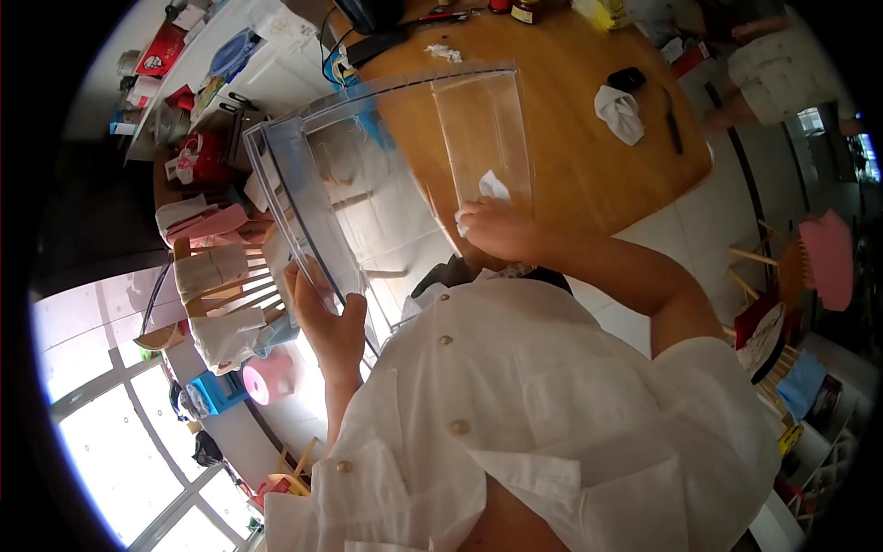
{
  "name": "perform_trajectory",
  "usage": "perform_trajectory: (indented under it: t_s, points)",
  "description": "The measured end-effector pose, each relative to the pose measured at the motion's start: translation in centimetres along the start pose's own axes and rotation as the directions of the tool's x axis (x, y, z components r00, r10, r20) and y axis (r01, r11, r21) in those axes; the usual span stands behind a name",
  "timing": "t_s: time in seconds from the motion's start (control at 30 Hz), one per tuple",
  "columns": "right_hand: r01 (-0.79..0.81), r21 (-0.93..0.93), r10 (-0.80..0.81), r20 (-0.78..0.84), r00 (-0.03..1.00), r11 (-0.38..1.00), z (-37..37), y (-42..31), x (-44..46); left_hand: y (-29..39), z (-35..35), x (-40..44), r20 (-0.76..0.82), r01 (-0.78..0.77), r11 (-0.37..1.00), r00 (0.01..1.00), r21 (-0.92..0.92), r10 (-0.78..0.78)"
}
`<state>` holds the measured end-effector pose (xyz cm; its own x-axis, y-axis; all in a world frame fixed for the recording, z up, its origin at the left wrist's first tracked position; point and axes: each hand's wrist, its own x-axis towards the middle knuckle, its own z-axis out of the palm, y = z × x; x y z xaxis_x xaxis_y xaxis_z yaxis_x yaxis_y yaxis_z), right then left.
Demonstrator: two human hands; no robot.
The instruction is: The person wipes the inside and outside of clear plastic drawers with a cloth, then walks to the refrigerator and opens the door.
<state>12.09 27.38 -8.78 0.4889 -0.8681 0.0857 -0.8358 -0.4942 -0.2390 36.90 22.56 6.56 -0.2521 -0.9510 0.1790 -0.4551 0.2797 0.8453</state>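
A large clear plastic bin, like a fridge drawer (483, 110), is tilted in front of my body, partly over the wooden table's edge. My left hand (326, 322) grips its left rim, with the fingers wrapped round the edge. On the right side of the bin, my right hand (497, 230) is closed on a crumpled white wipe (494, 186), which is against the clear wall. Whether the wipe is paper or cloth I cannot tell. The floor and a chair show through the plastic.
The wooden table (570, 175) holds a white cloth (619, 115), a small black item (626, 78), a dark knife-like object (674, 120) and jars (526, 10). Chairs (216, 276) and a pink stool (269, 378) stand left. Another person (786, 74) is at upper right.
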Motion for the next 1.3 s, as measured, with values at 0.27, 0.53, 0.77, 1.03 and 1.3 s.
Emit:
perform_trajectory:
  t_s: [0.27,0.53,0.77,1.03,1.3]
  points:
    - [-0.252,0.213,0.300,-0.235,0.925,0.944,-9.5,3.2,-8.9,-1.3,-1.0,-0.5,-0.107,0.131,0.977,0.983,-0.168,-0.150]
    - [-0.653,0.070,0.630,-0.358,0.689,0.754,-8.3,9.1,-12.5,0.5,-3.3,-3.1,-0.302,0.254,0.945,0.902,-0.208,-0.309]
    - [-0.433,0.009,0.420,0.226,0.879,0.902,-4.0,6.8,-5.9,2.0,-6.6,-10.9,-0.527,0.406,0.874,0.697,-0.269,-0.486]
    - [0.147,0.478,-0.332,0.330,0.884,0.866,0.4,-13.7,3.1,-2.3,-15.2,-24.2,-0.629,0.363,0.736,0.382,-0.571,-0.677]
    - [0.399,0.652,-0.696,0.285,0.659,0.645,6.0,-39.4,9.3,-9.8,-26.3,-41.2,-0.758,0.252,0.758,0.119,-0.602,-0.641]
